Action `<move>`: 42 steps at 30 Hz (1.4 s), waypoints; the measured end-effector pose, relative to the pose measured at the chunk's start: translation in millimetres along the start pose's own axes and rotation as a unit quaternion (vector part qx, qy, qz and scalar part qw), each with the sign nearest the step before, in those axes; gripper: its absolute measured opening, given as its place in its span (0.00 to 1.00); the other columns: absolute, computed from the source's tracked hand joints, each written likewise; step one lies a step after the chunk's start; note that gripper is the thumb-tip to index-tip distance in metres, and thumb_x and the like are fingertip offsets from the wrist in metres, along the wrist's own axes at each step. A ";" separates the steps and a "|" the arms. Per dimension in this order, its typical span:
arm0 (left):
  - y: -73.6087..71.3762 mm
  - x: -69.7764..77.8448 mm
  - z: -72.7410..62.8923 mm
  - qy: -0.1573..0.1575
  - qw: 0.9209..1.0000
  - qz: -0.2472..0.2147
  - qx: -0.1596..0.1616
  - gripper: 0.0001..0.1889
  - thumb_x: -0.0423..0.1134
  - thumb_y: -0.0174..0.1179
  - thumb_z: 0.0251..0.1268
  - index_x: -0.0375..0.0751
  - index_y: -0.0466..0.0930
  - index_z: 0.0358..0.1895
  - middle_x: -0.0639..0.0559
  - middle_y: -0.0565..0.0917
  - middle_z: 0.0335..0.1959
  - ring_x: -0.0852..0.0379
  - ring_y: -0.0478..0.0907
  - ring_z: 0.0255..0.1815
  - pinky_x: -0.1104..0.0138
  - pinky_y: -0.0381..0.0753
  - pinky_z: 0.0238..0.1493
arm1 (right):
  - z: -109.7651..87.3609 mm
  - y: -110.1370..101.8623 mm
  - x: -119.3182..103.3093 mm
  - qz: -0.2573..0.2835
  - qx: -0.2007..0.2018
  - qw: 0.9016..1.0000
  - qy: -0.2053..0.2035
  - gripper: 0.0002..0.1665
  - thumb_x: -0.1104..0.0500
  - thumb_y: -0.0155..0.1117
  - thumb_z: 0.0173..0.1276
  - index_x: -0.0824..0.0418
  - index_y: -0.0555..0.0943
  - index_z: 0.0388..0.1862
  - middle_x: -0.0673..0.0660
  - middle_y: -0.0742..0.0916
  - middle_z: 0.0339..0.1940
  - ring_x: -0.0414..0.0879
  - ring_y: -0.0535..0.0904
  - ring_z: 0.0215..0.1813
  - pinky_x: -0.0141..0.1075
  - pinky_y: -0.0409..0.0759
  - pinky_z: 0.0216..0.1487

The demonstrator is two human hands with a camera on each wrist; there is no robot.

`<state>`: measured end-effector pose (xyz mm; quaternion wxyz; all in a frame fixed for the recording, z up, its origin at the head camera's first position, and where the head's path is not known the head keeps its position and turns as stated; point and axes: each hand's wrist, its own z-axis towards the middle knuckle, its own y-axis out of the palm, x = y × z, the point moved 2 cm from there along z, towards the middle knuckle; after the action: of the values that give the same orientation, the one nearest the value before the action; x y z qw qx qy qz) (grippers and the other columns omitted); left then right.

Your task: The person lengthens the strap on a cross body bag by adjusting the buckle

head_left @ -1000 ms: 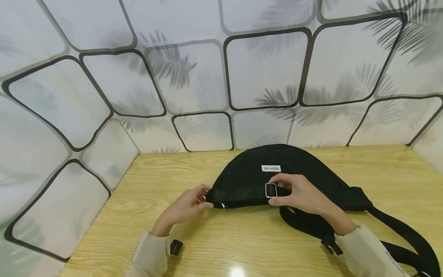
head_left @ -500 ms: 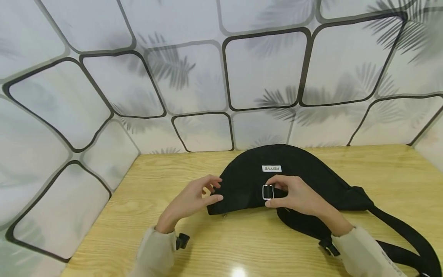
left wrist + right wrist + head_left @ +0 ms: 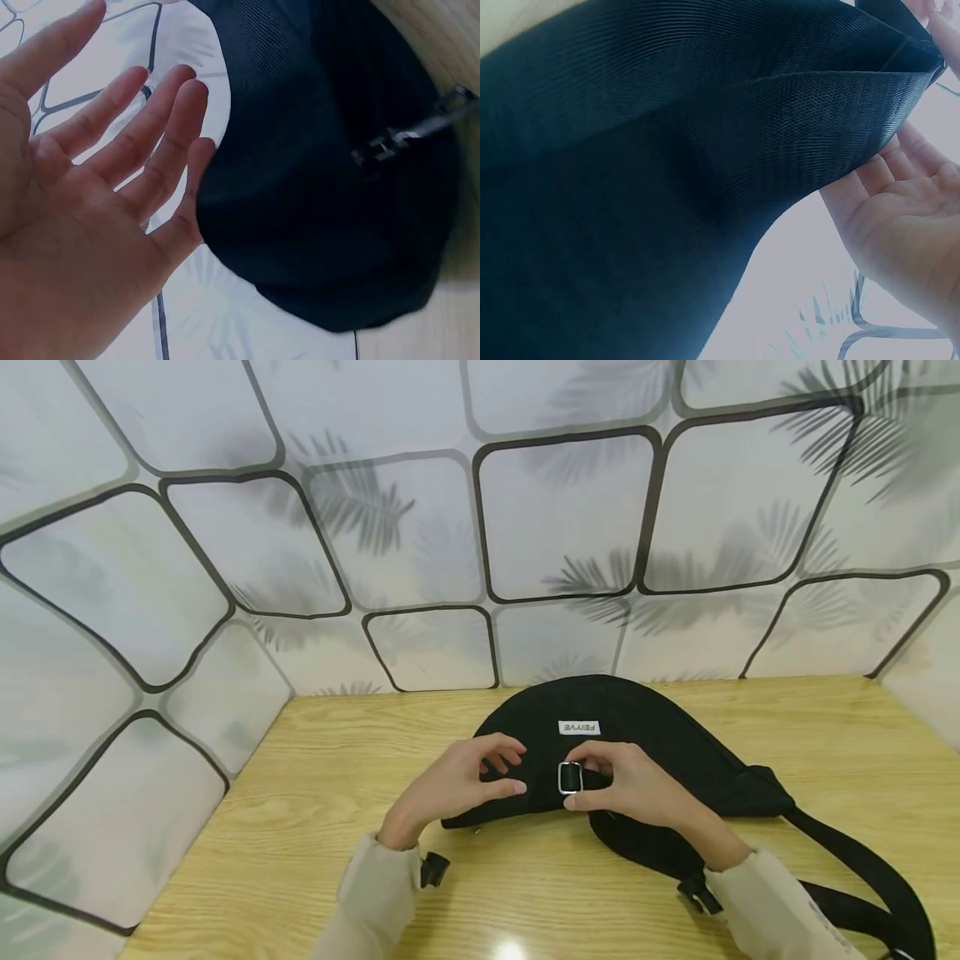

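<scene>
Looks like you're adjusting the strap (image 3: 645,845) on that bag (image 3: 637,718), right hand (image 3: 639,787) pinching its buckle (image 3: 562,778) just below centre, left hand (image 3: 459,781) empty and loosely spread, probably needing to grab on next.

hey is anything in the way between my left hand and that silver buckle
Nothing visible: in the head view, the gap from your left hand to the silver buckle is open, with the black bag behind it. Your right hand holds the buckle.

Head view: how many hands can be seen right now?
2: the left hand, in front of the black bag's left part, and the right hand, pinching the silver buckle.
</scene>
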<state>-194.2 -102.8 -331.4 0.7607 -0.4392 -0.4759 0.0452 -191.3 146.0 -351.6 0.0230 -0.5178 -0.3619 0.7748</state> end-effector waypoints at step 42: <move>37.1 5.9 27.6 -0.001 0.998 -0.011 -0.059 0.17 0.37 0.71 0.65 0.38 0.82 0.54 0.49 0.88 0.45 0.68 0.76 0.33 0.73 0.73 0.38 | -3.0 -14.3 6.2 0.056 -0.094 0.994 0.019 0.29 0.59 0.74 0.67 0.72 0.76 0.61 0.51 0.77 0.30 0.42 0.73 0.32 0.33 0.74 0.40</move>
<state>-199.2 -60.1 -349.3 0.7335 -0.4780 -0.4831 0.0089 -196.6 160.8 -348.7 -0.0623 -0.5518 -0.4030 0.7275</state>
